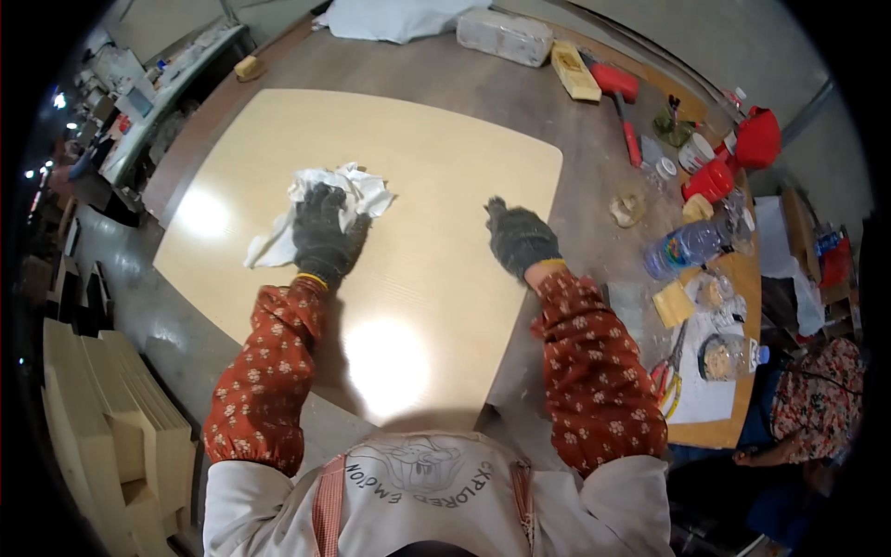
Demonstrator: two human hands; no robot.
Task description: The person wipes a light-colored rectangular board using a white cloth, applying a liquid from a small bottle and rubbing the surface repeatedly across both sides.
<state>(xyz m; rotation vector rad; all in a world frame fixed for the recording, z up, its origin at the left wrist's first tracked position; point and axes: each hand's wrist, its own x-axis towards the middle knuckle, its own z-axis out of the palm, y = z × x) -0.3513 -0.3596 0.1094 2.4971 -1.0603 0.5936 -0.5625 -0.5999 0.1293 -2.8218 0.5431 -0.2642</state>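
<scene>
A pale, glossy wood-coloured panel (436, 167) with curved edges lies in front of me. My left hand (327, 237), in a dark grey knitted glove, presses a crumpled white cloth (367, 193) against the left part of the panel. Its fingers are partly sunk in the folds, and one corner of the cloth trails toward the near left. Near the panel's right edge rests my right hand (520, 239), gloved the same way. Its fingers point away from me, slightly apart, and nothing shows in them.
Along the table's right side are a red mallet (624, 102), a wooden block (575, 71), a plastic bottle (682, 251), red containers (710, 181), a jar (724, 357) and scissors (666, 379). Stacked pale boards (102, 418) stand at lower left. Another person (817, 399) is at lower right.
</scene>
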